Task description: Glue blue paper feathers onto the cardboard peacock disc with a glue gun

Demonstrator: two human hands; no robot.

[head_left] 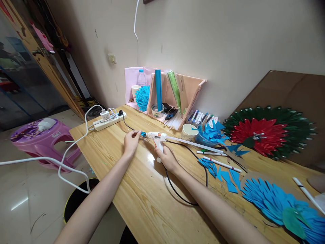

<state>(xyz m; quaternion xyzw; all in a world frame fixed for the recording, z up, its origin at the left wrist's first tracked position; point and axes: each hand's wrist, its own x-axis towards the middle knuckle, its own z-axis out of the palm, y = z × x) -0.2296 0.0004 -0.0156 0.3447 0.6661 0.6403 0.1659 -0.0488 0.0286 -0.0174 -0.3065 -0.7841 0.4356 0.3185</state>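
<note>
My right hand is wrapped around the handle of a white glue gun, held above the wooden table. A long, clear glue stick sticks out from the gun's back end. The nozzle points left, towards my left hand. Between its thumb and fingers, my left hand pinches a small blue paper piece, right at the nozzle; whether the two touch I cannot tell. The gun's black cord loops over the table under my right forearm.
A power strip with plugs lies at the left edge. Behind stand a paper cup, a bowl of blue paper scraps and a pink organizer. At right lie markers, blue cut pieces and a blue paper-petal craft.
</note>
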